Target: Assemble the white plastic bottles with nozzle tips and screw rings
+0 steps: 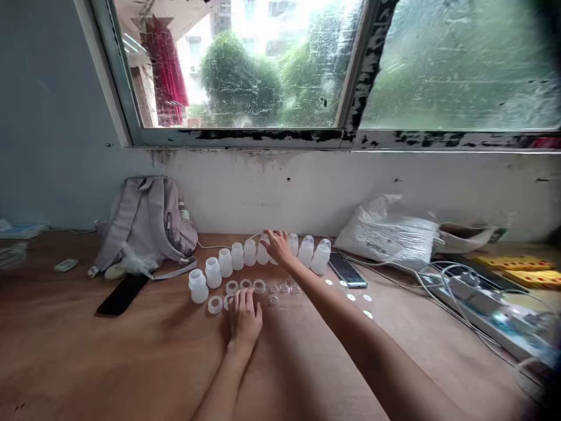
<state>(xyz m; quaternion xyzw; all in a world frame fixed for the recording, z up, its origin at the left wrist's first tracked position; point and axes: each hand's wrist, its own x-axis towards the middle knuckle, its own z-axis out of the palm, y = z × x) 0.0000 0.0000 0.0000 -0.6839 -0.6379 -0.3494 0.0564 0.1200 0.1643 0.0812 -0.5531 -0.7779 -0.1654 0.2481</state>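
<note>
Wooden surface point(65, 351) under a window carries a curved row of small white bottles point(245, 254). Right hand point(277, 247) reaches onto the row's middle, fingers lightly spread over a bottle top. Left hand point(244, 318) lies flat, fingers together, touching white ring caps point(232, 287). Nearby: clear discs point(284, 289), a phone point(347, 270), a grey backpack point(146, 222), a white bag point(388, 234), tangled cables point(447, 280).

2 bare forearms, no sleeves, rings or watch visible on the left hand point(244, 318) or right hand point(277, 245)
</note>
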